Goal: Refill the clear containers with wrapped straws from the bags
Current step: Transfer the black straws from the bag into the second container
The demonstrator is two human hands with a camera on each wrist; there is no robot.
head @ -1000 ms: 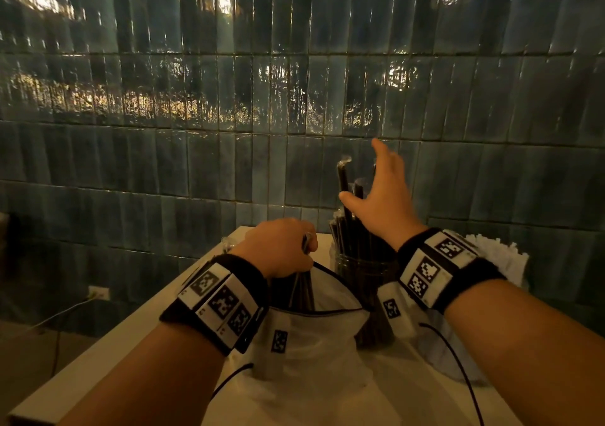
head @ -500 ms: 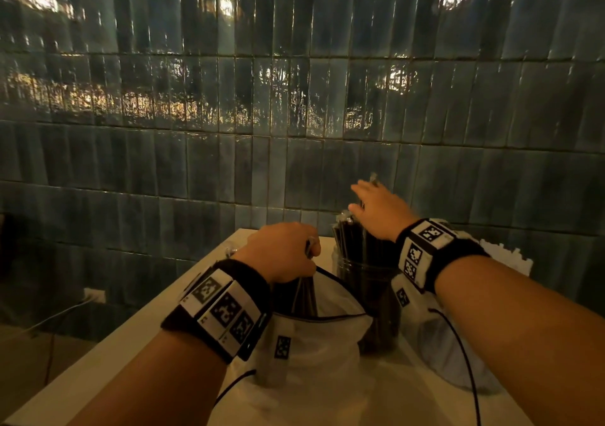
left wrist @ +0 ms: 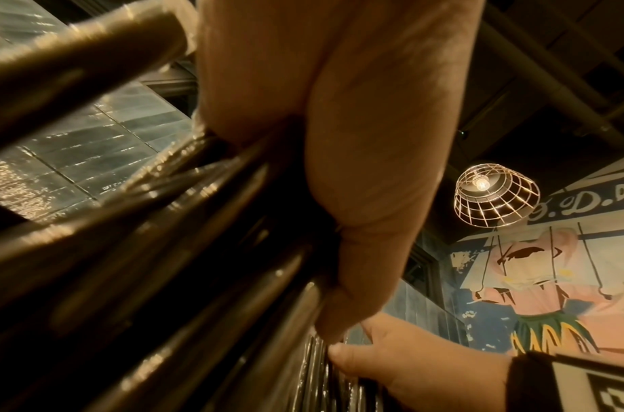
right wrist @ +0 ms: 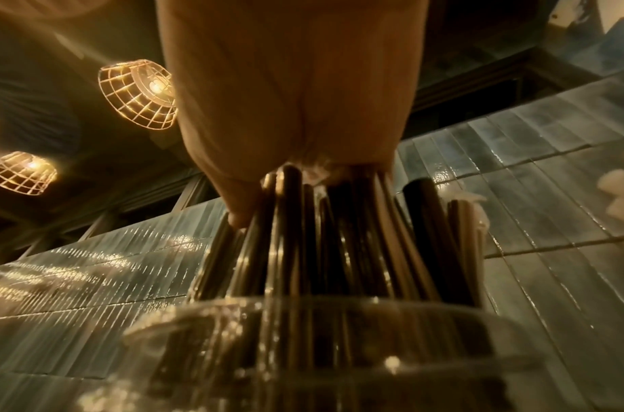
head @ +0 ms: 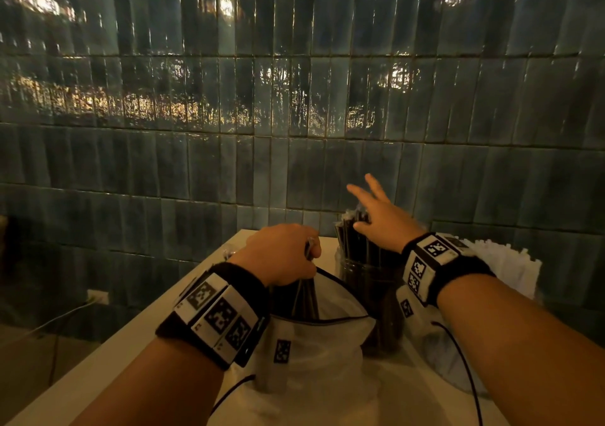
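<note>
A white bag (head: pixel 311 353) stands open on the counter in front of me. My left hand (head: pixel 281 255) grips a bundle of dark wrapped straws (head: pixel 306 298) at the bag's mouth; in the left wrist view its fingers (left wrist: pixel 367 167) curl round the bundle (left wrist: pixel 162 251). Just right of it, a clear container (head: pixel 366 281) holds many dark straws (head: pixel 353 242) upright. My right hand (head: pixel 379 219) rests on their tops with straight, spread fingers raised toward the wall. The right wrist view shows the right hand (right wrist: pixel 286 97) on the straw tips (right wrist: pixel 338 237) above the container (right wrist: pixel 338 348).
White wrapped straws (head: pixel 501 261) stand at the far right, with another pale bag (head: pixel 438 350) below my right wrist. The white counter (head: pixel 98 370) ends at its left edge above the floor. A tiled wall (head: pixel 294 130) rises close behind the container.
My right hand came down from a raised pose onto the straw tops, then lifted and spread its fingers again. The left hand has kept its hold at the bag's mouth.
</note>
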